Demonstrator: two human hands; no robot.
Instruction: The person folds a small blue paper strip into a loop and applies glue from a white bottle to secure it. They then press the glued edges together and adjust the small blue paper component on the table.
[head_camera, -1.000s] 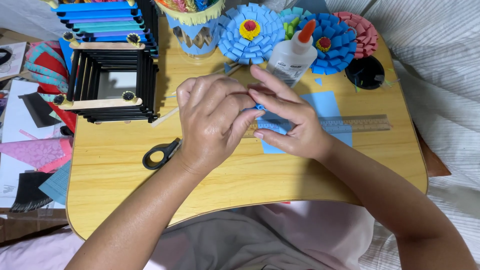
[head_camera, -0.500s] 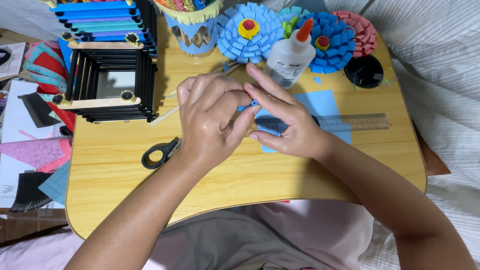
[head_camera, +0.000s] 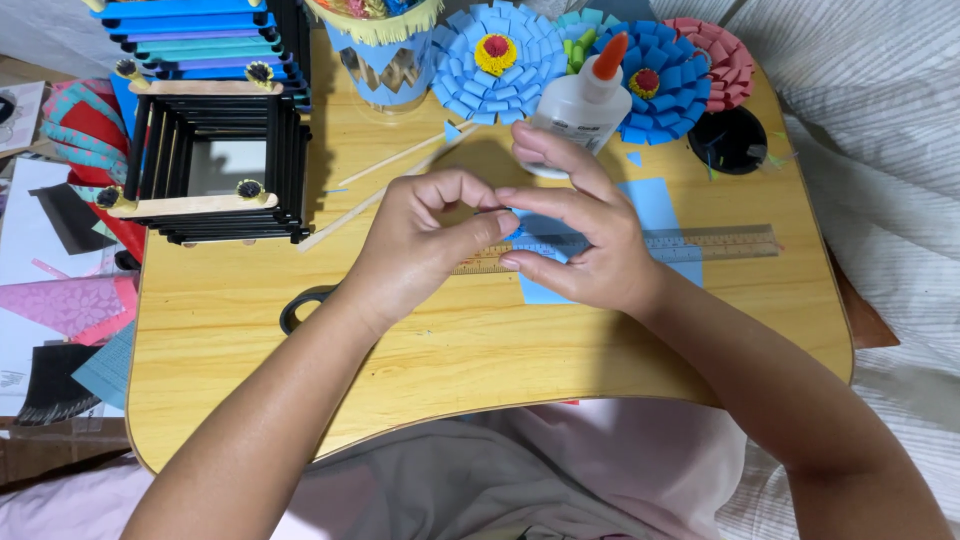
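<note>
Both hands meet over the middle of a wooden lap table (head_camera: 480, 350). My left hand (head_camera: 425, 240) and my right hand (head_camera: 580, 245) pinch a small blue paper strip (head_camera: 513, 228) between their fingertips. Under the right hand lie a sheet of light blue paper (head_camera: 650, 205) and a clear ruler (head_camera: 720, 243). A white glue bottle with an orange tip (head_camera: 585, 100) stands just beyond the fingers. Most of the strip is hidden by the fingers.
Blue paper flowers (head_camera: 495, 60) and a pink one (head_camera: 720, 55) line the far edge beside a fringed paper cup (head_camera: 385, 50). A black stick-built frame (head_camera: 215, 165) stands far left. Black scissors (head_camera: 300, 305) lie by my left wrist. Thin wooden sticks (head_camera: 385, 180) lie nearby; paper scraps (head_camera: 60, 310) left.
Both hands have lifted slightly and drawn together; the fingertips have closed onto the blue strip, and the left hand's fingers have curled more.
</note>
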